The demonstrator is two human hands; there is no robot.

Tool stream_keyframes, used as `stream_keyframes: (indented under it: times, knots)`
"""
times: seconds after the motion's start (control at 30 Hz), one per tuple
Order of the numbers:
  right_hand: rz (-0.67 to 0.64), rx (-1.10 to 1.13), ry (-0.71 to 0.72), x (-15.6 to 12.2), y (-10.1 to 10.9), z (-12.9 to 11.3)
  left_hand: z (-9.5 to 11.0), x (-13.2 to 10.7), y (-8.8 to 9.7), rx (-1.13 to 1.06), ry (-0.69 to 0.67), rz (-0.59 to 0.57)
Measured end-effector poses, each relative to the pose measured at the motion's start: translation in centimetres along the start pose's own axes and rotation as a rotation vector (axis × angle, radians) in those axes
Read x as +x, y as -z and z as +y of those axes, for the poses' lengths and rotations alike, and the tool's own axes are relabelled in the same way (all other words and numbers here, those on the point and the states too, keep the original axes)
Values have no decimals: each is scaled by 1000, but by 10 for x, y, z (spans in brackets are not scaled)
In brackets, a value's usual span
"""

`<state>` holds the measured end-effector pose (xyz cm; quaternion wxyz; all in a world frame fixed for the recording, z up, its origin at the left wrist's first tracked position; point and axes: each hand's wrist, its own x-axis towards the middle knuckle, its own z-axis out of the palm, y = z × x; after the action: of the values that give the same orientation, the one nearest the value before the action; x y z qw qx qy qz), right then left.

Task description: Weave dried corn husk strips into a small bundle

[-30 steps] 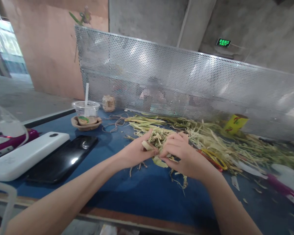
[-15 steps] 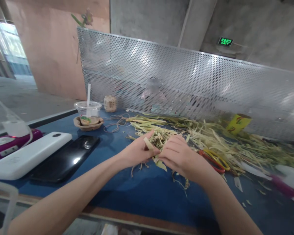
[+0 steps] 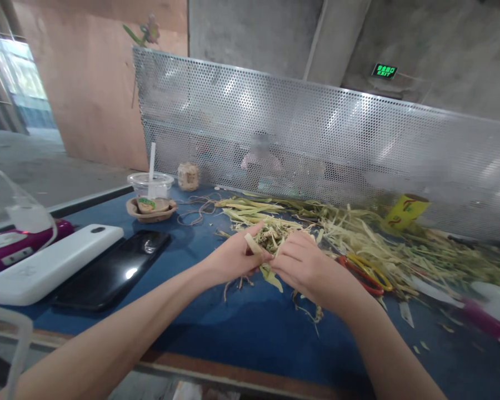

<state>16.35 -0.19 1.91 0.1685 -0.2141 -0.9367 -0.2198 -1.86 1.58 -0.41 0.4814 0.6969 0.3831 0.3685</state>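
Observation:
My left hand point(image 3: 233, 256) is closed around a bundle of dried plant stalks point(image 3: 270, 239), with a pale flat strip point(image 3: 253, 244) lying across its fingers. Against it, my right hand point(image 3: 302, 258) pinches at the same bundle, and the fingertips of both hands meet at its near side. A green leafy piece point(image 3: 271, 278) hangs below the fingers. Thin dry roots point(image 3: 239, 284) poke out under the left hand. What exactly the right fingertips grip is hidden.
Loose dried leaves and stalks point(image 3: 345, 233) spread across the back and right. Scissors point(image 3: 364, 275) with red and yellow handles lie right of my hand. A yellow roll point(image 3: 408, 212), plastic cup point(image 3: 152, 186), black phone point(image 3: 114, 269) and white power bank point(image 3: 54, 264) surround the work area.
Both hands stay at the bundle with almost no movement. The green leafy piece below the fingers has shifted very slightly, and the whole view has moved a little.

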Motion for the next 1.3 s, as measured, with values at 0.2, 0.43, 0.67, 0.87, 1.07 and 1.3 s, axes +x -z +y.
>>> stream_keyframes:
  times: [0.2, 0.43, 0.67, 0.87, 1.07, 1.3]
  knots:
    - [-10, -106, 45, 2, 3, -6, -2, 2, 2, 63, -56, -29]
    - [56, -107, 71, 6, 0, -8, 1, 2, 2, 173, -127, -19]
    - [126, -191, 69, 9, -3, -14, 2, 3, 2, 174, -112, -4]
    - [148, -44, -22, 11, -12, -15, 1, 4, 5, 170, -98, 39]
    - [288, 74, -211, 10, -13, -12, 1, 5, 8, -204, 14, 104]
    - [213, -96, -115, 10, -16, -13, 2, 3, 6, -470, 61, 135]
